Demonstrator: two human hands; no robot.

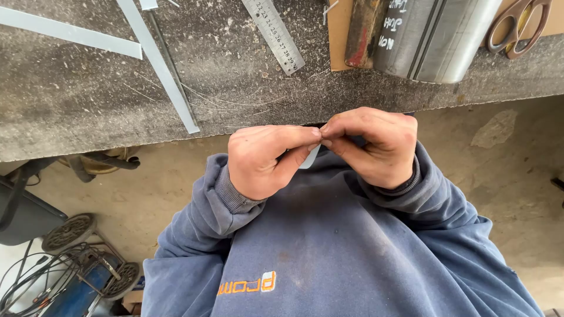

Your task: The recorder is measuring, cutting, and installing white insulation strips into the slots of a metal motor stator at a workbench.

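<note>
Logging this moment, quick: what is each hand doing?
Left hand: closed, pinching a small pale strip.
Right hand: closed, pinching the same strip.

Workbench top [76,100]: rough, matt grey surface, gritty and scratched. Steel ruler [274,35] near its far edge: brushed metal, dull sheen. Flat metal strips [157,61] toward the left edge: smooth, pale grey, matt. Metal cylinder [437,38] at the far right: smooth, satin sheen. Scissors [520,26]: bronze-toned, glossy handles. Small pale strip [309,157] pinched between left hand [264,161] and right hand [373,144]: smooth, thin. Sweatshirt [329,252]: blue knit cloth, matt, soiled.
</note>
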